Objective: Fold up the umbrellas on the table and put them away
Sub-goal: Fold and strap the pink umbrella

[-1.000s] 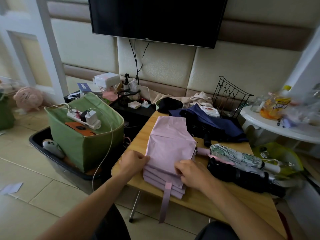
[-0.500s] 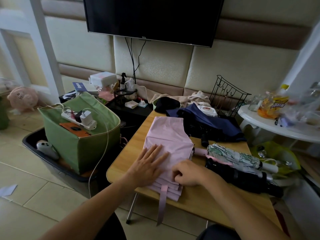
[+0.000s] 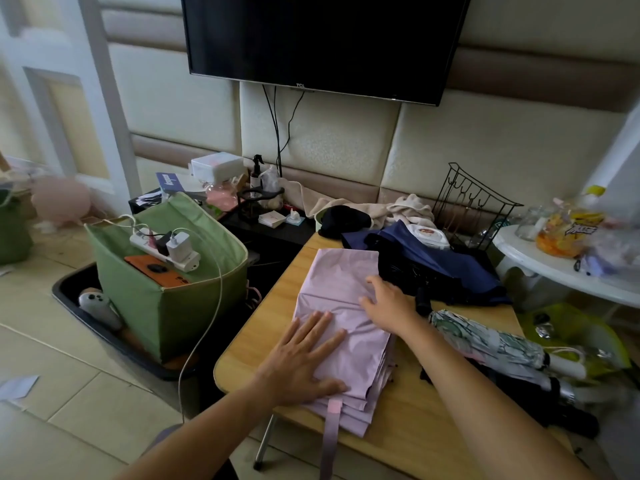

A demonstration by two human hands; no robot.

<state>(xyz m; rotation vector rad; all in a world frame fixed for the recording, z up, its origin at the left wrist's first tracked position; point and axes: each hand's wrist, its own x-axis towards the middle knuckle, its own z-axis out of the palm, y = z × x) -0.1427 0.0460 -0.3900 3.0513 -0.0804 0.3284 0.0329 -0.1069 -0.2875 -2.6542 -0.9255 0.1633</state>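
The pink umbrella lies flattened on the table, its pleated panels stacked and its strap hanging off the near edge at 6 o'clock. The left hand lies flat on the near half of the canopy with fingers straight and spread, gripping nothing. The right hand rests at the canopy's 3 o'clock edge, fingers extended across the fabric; whether the fingertips pinch a fold cannot be told.

The step in hand looks like smoothing the pleats before rolling. To do it well, keep the left palm as an anchor, sweep the right hand toward 12 o'clock to press out air, line up the panel edges, then roll tightly toward the strap and wrap it.

At 3 o'clock a patterned umbrella and a black umbrella lie already rolled; a navy one at 1 o'clock is unfolded.
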